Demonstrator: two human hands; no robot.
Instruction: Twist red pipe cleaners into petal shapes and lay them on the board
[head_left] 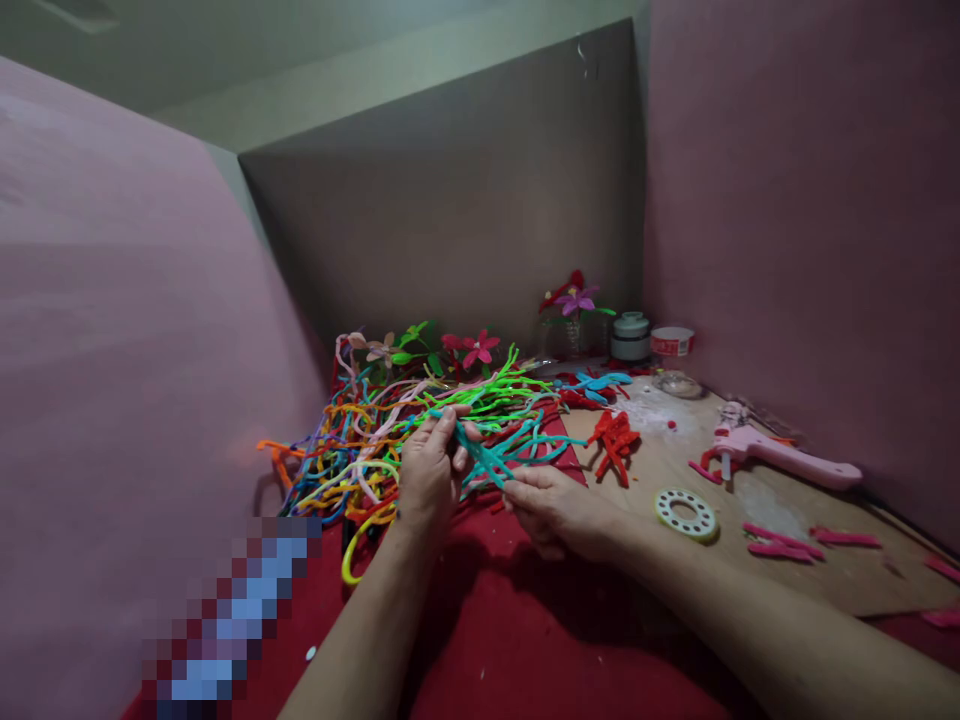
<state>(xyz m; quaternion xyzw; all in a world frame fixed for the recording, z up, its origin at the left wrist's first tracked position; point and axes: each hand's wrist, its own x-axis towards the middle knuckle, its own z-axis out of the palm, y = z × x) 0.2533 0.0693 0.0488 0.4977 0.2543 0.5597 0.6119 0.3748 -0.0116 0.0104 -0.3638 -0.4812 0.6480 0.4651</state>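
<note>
Teal pipe cleaners [491,460] stretch between my two hands above the red tabletop. My left hand [433,462] is closed around their upper left end, thumb pressed on top. At the lower right end, my right hand [551,505] pinches them between thumb and fingers. Just behind lies a big loose pile of pipe cleaners in many colours, with a bright green bunch [495,398] on top and orange, yellow, pink and purple ones [330,450] to the left. More teal stems [551,440] lie close behind my right hand.
On a brown board at the right lie red pieces [615,445], a tape roll [686,515], a pink glue gun [787,458] and pink pieces [784,542]. Fuzzy flowers [480,348], a grey-green jar [630,337] and a paper cup [673,341] stand behind. Pink panels [802,220] flank the table.
</note>
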